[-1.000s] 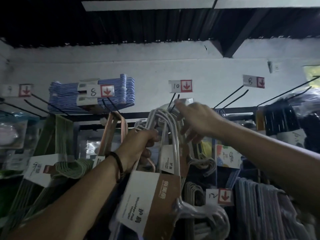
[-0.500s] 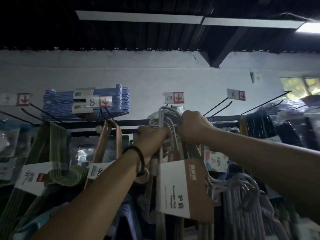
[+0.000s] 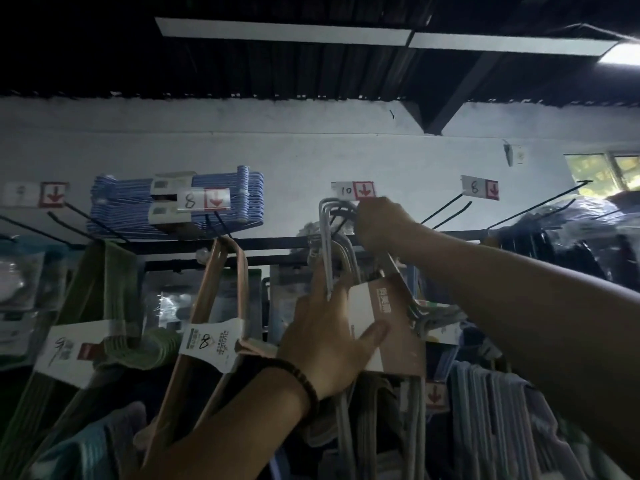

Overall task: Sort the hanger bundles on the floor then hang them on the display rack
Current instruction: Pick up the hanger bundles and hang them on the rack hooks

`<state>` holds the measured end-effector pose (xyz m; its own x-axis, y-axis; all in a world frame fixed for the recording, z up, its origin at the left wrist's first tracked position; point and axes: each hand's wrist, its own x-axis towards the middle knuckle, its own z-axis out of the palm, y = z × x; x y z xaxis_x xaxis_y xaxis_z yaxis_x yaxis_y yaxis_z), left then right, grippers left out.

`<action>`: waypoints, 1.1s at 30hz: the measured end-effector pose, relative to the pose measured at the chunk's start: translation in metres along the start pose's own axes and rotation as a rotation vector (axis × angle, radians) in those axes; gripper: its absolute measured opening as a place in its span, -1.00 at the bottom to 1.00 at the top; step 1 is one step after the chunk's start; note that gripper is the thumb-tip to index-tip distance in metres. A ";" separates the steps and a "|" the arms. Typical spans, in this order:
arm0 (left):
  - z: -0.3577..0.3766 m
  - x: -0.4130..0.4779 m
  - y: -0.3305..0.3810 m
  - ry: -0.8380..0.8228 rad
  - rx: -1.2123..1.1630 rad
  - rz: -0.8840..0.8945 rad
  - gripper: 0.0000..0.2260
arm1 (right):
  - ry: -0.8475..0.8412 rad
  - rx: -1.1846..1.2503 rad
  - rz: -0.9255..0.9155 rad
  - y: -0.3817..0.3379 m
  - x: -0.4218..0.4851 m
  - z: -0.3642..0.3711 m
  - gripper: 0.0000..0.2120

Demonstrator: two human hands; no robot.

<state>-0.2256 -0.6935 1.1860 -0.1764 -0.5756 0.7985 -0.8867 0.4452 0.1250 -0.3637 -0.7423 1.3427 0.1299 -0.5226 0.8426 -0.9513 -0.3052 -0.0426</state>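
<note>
A bundle of grey-white hangers (image 3: 334, 251) with a white and brown paper band (image 3: 388, 320) hangs in front of the dark display rack (image 3: 270, 242), under the price tag marked 10 (image 3: 353, 190). My right hand (image 3: 382, 223) grips the bundle's hook ends at the top, by the rack's black prong. My left hand (image 3: 329, 337) holds the bundle lower down, thumb lying across the paper band and fingers behind the hangers. A dark bead bracelet sits on my left wrist.
Left of it hang a pink hanger bundle (image 3: 221, 306) and a green one (image 3: 104, 306). A blue bundle (image 3: 173, 202) lies on top of the rack. Bare black prongs (image 3: 446, 213) stick out to the right, beside dark bundles (image 3: 554, 251). More pale hangers (image 3: 491, 410) hang below.
My left hand slid down from the hooks to the paper band. My right hand rose with the hook ends toward the prong under the tag marked 10. The bundle swung upright.
</note>
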 end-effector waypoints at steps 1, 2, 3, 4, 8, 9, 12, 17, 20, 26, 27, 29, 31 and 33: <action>-0.001 0.003 -0.003 0.026 -0.012 -0.002 -0.17 | 0.039 -0.002 0.003 0.000 0.003 -0.002 -0.71; -0.002 0.006 -0.005 0.050 -0.011 0.007 -0.15 | 0.074 0.006 0.013 0.001 0.005 -0.003 -0.69; -0.002 0.009 -0.008 0.070 -0.002 0.025 -0.14 | 0.110 0.011 0.016 0.003 0.008 -0.005 -0.69; -0.003 0.012 -0.010 0.085 0.006 0.044 -0.13 | 0.124 0.017 0.019 0.005 0.010 -0.005 -0.70; 0.003 0.018 -0.014 0.072 0.006 0.066 -0.13 | 0.113 0.036 0.056 0.013 0.011 0.008 -0.71; 0.005 0.019 -0.014 0.072 0.018 0.069 -0.14 | 0.110 0.041 0.063 0.016 0.012 0.013 -0.71; 0.010 0.025 -0.016 0.080 0.064 0.059 -0.15 | 0.113 0.061 0.050 0.021 0.017 0.026 -0.77; 0.028 0.043 -0.034 0.028 0.176 0.001 -0.21 | 0.085 0.014 0.028 0.019 0.025 0.052 -0.79; 0.044 0.045 -0.048 -0.032 0.254 -0.064 -0.27 | 0.049 0.016 0.053 0.021 0.026 0.074 -0.76; 0.069 0.050 -0.067 -0.127 0.330 -0.202 -0.31 | -0.088 0.054 0.143 0.026 0.026 0.109 -0.79; 0.070 0.052 -0.068 -0.136 0.334 -0.217 -0.33 | -0.105 0.061 0.133 0.027 0.028 0.110 -0.79; 0.071 0.054 -0.067 -0.130 0.374 -0.228 -0.33 | -0.134 0.070 0.115 0.031 0.030 0.110 -0.81; 0.073 0.052 -0.066 -0.098 0.410 -0.210 -0.29 | -0.132 0.066 0.107 0.034 0.026 0.111 -0.75; 0.074 0.047 -0.065 -0.035 0.408 -0.166 -0.21 | -0.064 0.083 0.083 0.036 0.017 0.110 -0.61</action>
<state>-0.2081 -0.8001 1.1725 -0.0252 -0.6423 0.7660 -0.9992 0.0410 0.0015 -0.3649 -0.8497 1.2970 0.0722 -0.5974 0.7987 -0.9334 -0.3227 -0.1570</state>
